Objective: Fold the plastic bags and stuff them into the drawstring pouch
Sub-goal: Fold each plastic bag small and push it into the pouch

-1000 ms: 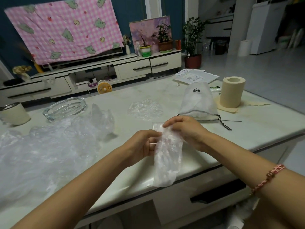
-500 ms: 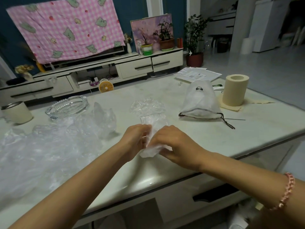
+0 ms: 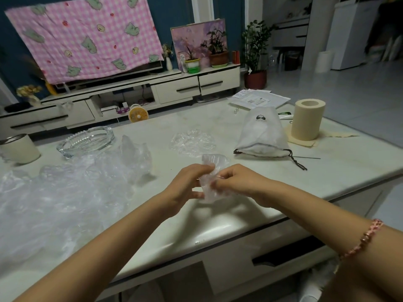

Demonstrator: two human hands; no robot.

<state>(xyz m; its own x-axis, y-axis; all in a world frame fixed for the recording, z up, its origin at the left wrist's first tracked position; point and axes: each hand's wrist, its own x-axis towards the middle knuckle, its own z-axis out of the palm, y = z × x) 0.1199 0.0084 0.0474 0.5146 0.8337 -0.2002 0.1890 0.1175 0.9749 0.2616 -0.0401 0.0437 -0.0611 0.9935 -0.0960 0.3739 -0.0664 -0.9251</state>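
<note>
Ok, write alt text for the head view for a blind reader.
A person's left hand and right hand pinch a small crumpled clear plastic bag over a pale marble table. A white drawstring pouch lies beyond to the right; a heap of clear plastic bags spreads left.

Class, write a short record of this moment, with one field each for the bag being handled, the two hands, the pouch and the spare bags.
held bag: clear plastic, bunched small between both hands
left hand: grips it
right hand: pinches its other side
pouch: white, lying on the table, mouth facing the person
spare bags: loose pile at left
</note>
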